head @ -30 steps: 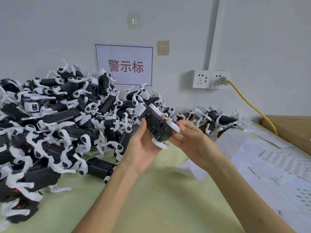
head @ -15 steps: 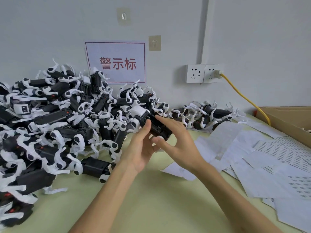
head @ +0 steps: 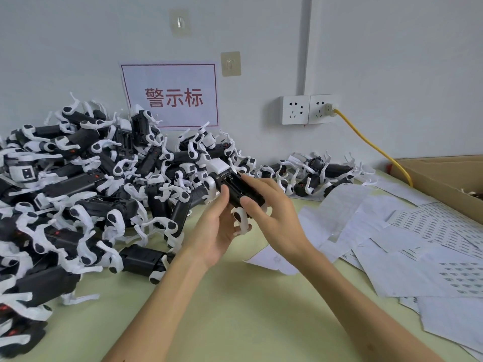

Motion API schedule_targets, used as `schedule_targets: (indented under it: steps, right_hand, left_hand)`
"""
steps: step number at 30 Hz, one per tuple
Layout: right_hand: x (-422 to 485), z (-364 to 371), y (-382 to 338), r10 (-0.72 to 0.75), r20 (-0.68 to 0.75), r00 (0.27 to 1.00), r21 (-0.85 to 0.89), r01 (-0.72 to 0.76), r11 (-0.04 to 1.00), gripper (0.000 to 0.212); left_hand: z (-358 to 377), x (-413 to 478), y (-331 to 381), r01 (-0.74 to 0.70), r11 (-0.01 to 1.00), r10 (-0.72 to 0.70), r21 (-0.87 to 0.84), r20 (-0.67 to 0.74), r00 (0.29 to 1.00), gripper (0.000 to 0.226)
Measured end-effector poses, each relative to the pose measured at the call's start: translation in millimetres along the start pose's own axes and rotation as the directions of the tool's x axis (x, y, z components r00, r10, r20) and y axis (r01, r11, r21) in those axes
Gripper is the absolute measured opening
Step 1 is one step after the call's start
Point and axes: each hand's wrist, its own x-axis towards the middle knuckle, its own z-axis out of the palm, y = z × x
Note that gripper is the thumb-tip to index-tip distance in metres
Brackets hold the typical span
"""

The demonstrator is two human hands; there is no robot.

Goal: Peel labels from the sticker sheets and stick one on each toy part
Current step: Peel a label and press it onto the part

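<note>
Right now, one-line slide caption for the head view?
Left hand and right hand hold one black toy part over the green table, between the toy pile and sticker sheets.

You face a plain white wall (head: 78,35) in soft, even light. A paper sign (head: 170,96) with a red border and red characters is fixed to it, with one adhesive hook (head: 179,22) above and a second hook (head: 230,64) at its upper right. A white conduit (head: 308,43) runs straight down to a pair of wall sockets (head: 308,109) — a yellow cable (head: 373,147) is plugged into the right one and trails down behind an open cardboard box (head: 439,176). Your pale green tabletop (head: 235,309) meets the wall at the back.
</note>
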Motion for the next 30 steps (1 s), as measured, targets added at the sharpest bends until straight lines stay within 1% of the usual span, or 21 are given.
schedule_targets:
  steps: [2,4,6,8,10,12,13,14,15,16,17,18,20,22,24,25,26,27,28,29,30]
  right_hand:
    - [0,-1,0,0.021,-0.035,0.999,0.063,-0.018,0.998,0.045]
    - [0,-3,0,0.034,-0.081,0.996,0.118,-0.025,0.993,0.035]
    - [2,-5,1,0.072,-0.134,0.988,0.17,-0.048,0.984,0.026]
    - [4,-8,3,0.128,-0.172,0.977,0.231,-0.087,0.969,0.013]
    - [6,-12,2,0.161,-0.19,0.968,0.268,-0.106,0.957,0.02]
    - [9,-16,4,0.149,-0.173,0.974,0.258,-0.101,0.961,0.024]
    - [9,-17,5,0.134,-0.157,0.978,0.249,-0.092,0.964,0.02]
    - [9,-18,6,0.118,-0.137,0.983,0.23,-0.084,0.969,0.012]
    - [10,-18,7,0.1,-0.113,0.989,0.199,-0.076,0.977,0.012]
    - [10,-17,8,0.078,-0.075,0.994,0.146,-0.066,0.987,0.024]
    - [9,-16,9,0.056,-0.008,0.998,0.101,-0.055,0.993,0.033]
    - [8,-15,9,0.051,0.062,0.997,0.076,-0.056,0.996,0.037]
    - [6,-12,7,0.063,0.177,0.982,0.054,-0.074,0.996,0.037]
    - [5,-12,6,0.074,0.211,0.975,-0.027,-0.07,0.997,0.036]
    - [5,-15,3,0.069,0.191,0.979,-0.048,-0.06,0.997,0.036]
    - [6,-18,0,0.064,0.192,0.979,-0.024,-0.06,0.998,0.039]
    - [7,-24,-1,0.069,0.229,0.971,-0.003,-0.07,0.998,0.048]
    - [8,-30,-1,0.096,0.307,0.947,-0.004,-0.099,0.995,0.06]
    - [8,-38,0,0.148,0.416,0.897,-0.053,-0.138,0.989,0.072]
    - [8,-45,2,0.222,0.532,0.817,-0.152,-0.165,0.974,0.08]
    - [8,-52,5,0.314,0.626,0.714,-0.279,-0.172,0.945,0.082]
  left_hand:
    - [1,0,-2,-0.028,0.999,0.028,0.042,0.011,1.0,0.057]
    - [3,-1,-2,-0.044,0.997,0.044,0.064,0.011,0.999,0.054]
    - [4,-2,-1,-0.055,0.989,0.056,0.135,-0.002,0.998,0.037]
    - [6,-4,-1,-0.058,0.968,0.068,0.245,-0.033,0.997,0.023]
    - [10,-4,-2,-0.055,0.947,0.07,0.317,-0.038,0.997,0.02]
    - [13,-4,-5,-0.052,0.942,0.066,0.33,-0.031,0.997,0.021]
    - [13,-3,-5,-0.051,0.948,0.066,0.315,-0.037,0.997,0.02]
    - [13,-3,-5,-0.049,0.959,0.065,0.281,-0.05,0.997,0.019]
    - [12,-3,-4,-0.045,0.973,0.062,0.228,-0.066,0.996,0.019]
    - [10,-2,-4,-0.042,0.985,0.057,0.166,-0.087,0.995,0.022]
    - [9,-1,-3,-0.04,0.994,0.052,0.103,-0.117,0.992,0.028]
    - [7,-1,-3,-0.04,0.998,0.046,0.043,-0.156,0.987,0.036]
    - [2,2,-2,-0.044,0.997,0.028,-0.059,-0.243,0.97,0.056]
    - [-2,4,-2,-0.035,0.995,0.005,-0.091,-0.306,0.952,0.072]
    - [-5,6,-3,-0.028,0.993,-0.013,-0.114,-0.344,0.939,0.073]
    - [-7,7,-3,-0.035,0.989,-0.021,-0.147,-0.36,0.933,0.068]
    - [-9,7,-3,-0.045,0.982,-0.028,-0.183,-0.376,0.926,0.063]
    - [-11,7,-2,-0.051,0.975,-0.039,-0.214,-0.394,0.918,0.06]
    - [-14,7,-1,-0.058,0.968,-0.048,-0.245,-0.409,0.911,0.06]
    - [-16,7,1,-0.074,0.957,-0.053,-0.28,-0.421,0.906,0.06]
    - [-19,5,2,-0.097,0.942,-0.054,-0.323,-0.429,0.902,0.057]
